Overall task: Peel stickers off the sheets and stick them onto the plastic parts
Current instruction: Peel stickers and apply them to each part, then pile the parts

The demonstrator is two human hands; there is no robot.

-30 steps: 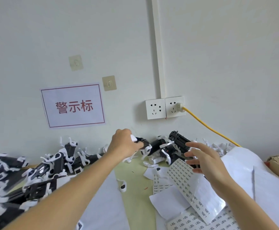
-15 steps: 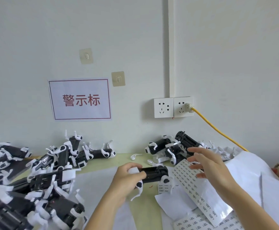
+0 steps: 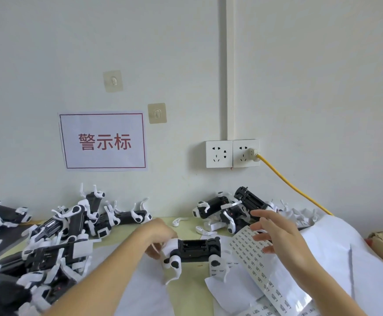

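At mid-surface, our left hand (image 3: 157, 238) grips the white end of a black plastic part (image 3: 194, 249), its long axis running left to right toward the sticker sheet (image 3: 257, 263). Our right hand (image 3: 277, 236) hovers above that sheet, fingers spread and holding nothing, so it is the nearer one for peeling the next sticker.

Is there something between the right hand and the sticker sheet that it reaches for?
Nothing visible stands between them. The right hand hovers open directly above the long sticker sheet, its fingers spread over the sheet's upper end. The left hand holds the black plastic part to the side, clear of the path.
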